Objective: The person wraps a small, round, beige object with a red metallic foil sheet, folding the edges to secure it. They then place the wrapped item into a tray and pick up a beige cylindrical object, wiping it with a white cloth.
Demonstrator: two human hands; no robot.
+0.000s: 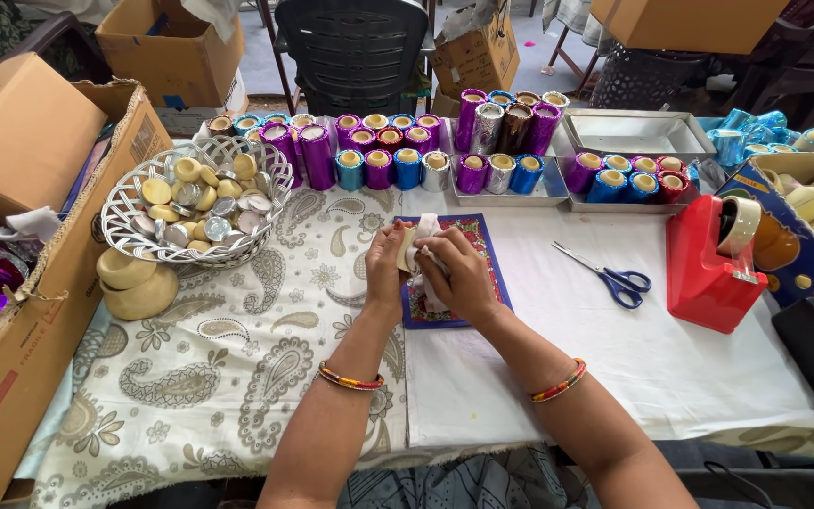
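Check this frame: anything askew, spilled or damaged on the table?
Nothing stands out. Both hands, left hand and right hand, hold a small white-wrapped piece over the patterned mat. Foil rolls sit in rows; scissors lie flat.

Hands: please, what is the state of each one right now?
Left hand: closed on a small round wooden piece.
Right hand: closed on the white wrapping around that piece.
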